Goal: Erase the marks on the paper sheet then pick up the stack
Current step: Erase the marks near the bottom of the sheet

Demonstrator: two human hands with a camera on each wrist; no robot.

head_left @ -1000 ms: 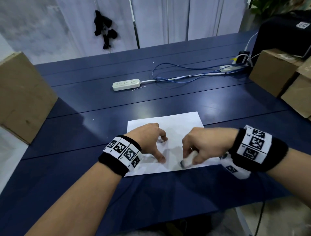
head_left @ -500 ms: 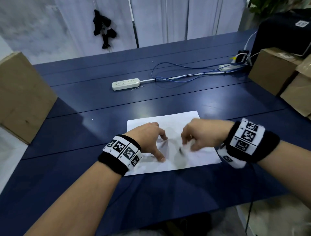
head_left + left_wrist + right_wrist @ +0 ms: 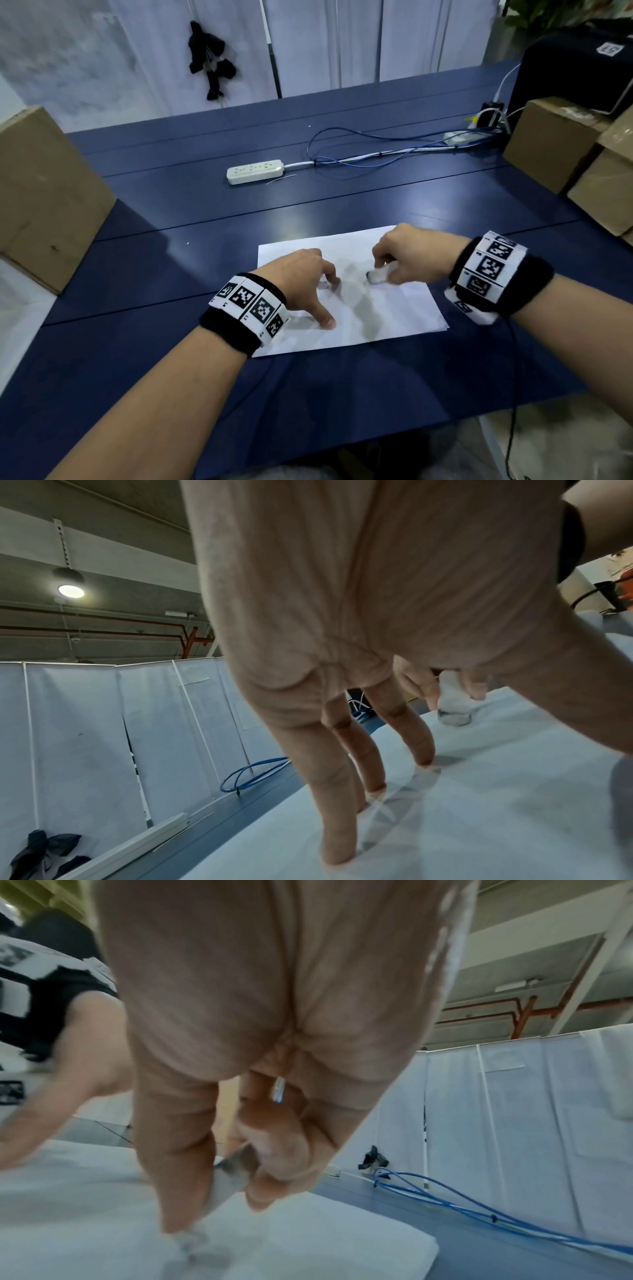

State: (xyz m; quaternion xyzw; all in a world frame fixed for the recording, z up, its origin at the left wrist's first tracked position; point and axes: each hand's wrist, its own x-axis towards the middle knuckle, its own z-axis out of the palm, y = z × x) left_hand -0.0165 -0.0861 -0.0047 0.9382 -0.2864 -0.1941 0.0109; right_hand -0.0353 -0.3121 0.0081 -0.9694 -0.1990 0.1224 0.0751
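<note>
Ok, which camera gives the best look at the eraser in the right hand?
The left wrist view: the eraser shows side-on, its darkened tip on the paper. The head view shows the eraser small under the right hand. The right wrist view is blurred, fingers covering most of it.

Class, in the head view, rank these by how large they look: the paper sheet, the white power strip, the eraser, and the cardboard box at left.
1. Cardboard box, though it is cropped.
2. Paper sheet.
3. Power strip, though it lies farther off.
4. Eraser, partly hidden by the right hand.
</note>
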